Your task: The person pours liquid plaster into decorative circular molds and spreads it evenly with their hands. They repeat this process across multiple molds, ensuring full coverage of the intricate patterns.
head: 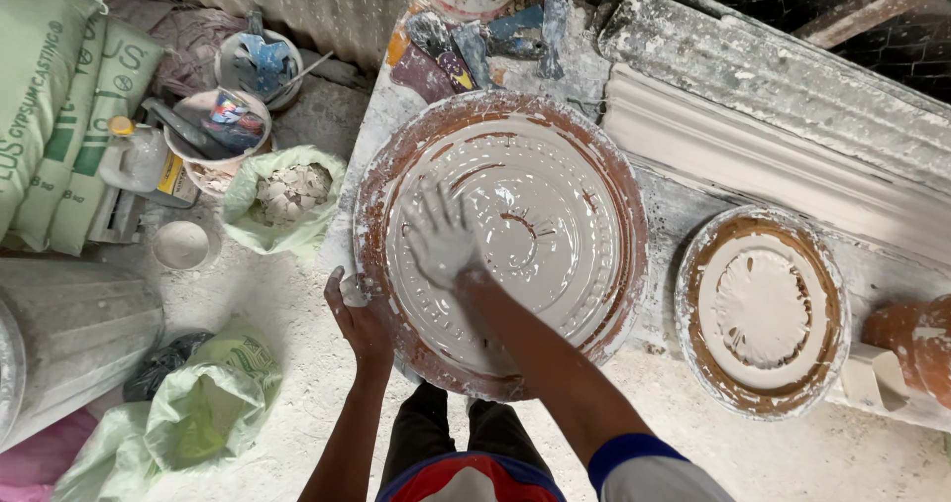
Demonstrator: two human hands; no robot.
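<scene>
Closest to me, the blue-cuffed sleeve (634, 457) fills the bottom of the view, and from it the right arm runs up into the big round mould (500, 240). The right hand (443, 240) lies flat in the wet white plaster, fingers spread and coated, pressing on the left half of the disc. The left hand (362, 314) is clamped on the mould's near-left rim, fingers curled over the brown edge, steadying it. So the hands are apart, one gripping, one open and smearing.

The mould sits on the worktop (684, 215) right in front of me, its plaster covering the spiral relief, with bare brown showing around the outer band. I judge this to be the spreading step: plaster is in, and it is being worked across the pattern by palm. The next sweep would call for even pressure out toward that bare rim (thin patches look likely there), with the left hand holding firm.

To the right rests a smaller round mould (763, 309), already filled. Left, on the floor: a green bag of plaster chips (287, 193) and stacked sacks (59, 106).
</scene>
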